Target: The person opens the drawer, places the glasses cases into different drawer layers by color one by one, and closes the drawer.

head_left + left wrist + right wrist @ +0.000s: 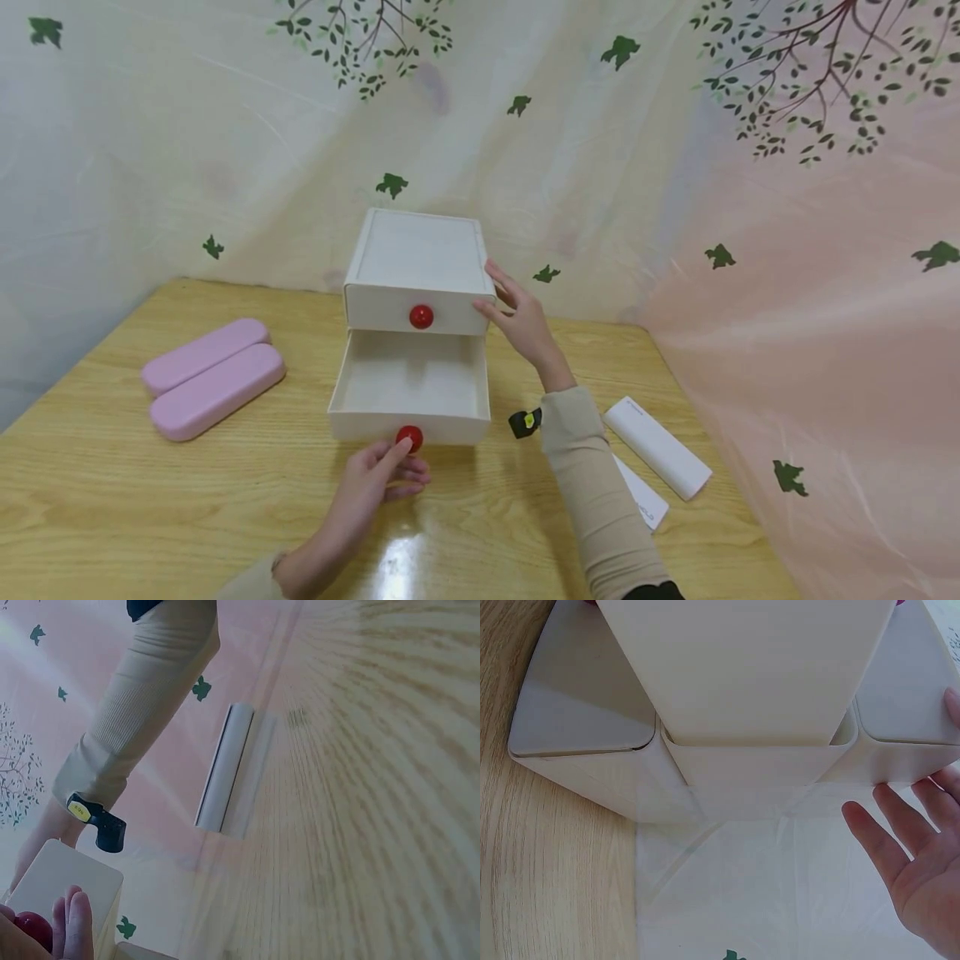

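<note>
A white drawer unit (427, 250) stands upright on the table, its tiers also visible in the right wrist view. Its top drawer, with a red knob (422, 317), is closed. Below it, a pulled-out drawer (408, 379) sticks far out toward me. My left hand (371, 483) pinches that drawer's red knob (410, 437), thumb on top; the left wrist view shows the knob (34, 930) beside the fingers. My right hand (522, 321) rests against the unit's upper right side, thumb at the front edge. Its fingers look nearly straight in the right wrist view, against the top tier (907, 682).
Two pink rounded oblong cases (217, 392) lie side by side at the left of the wooden table (90, 492). To the right lie a long white case (658, 447) and a flat white piece (639, 496), partly behind my right sleeve. A leaf-printed curtain (247, 150) hangs behind.
</note>
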